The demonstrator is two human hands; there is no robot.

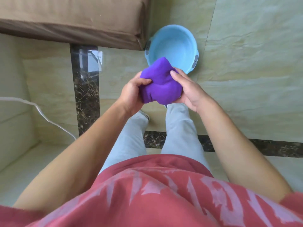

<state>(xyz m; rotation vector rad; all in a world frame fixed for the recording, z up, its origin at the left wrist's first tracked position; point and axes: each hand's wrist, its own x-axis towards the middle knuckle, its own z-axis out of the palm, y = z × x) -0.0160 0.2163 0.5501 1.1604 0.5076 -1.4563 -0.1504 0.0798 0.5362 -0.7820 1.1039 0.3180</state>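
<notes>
A bunched purple cloth [159, 82] hangs in the air in front of me, held between both hands. My left hand [133, 94] grips its left side, with the thumb pressed into the fabric. My right hand [188, 90] cups its right side, thumb on top and fingers hidden behind the cloth. A light blue plastic basin [173, 45] stands on the tiled floor just beyond the cloth; the cloth covers its near rim. I see nothing inside the basin.
A brown upholstered sofa [70, 22] fills the upper left, its corner beside the basin. A white cable [41, 112] runs across the floor at left. My legs and feet stand below the cloth on pale green tiles with dark marble strips [86, 89].
</notes>
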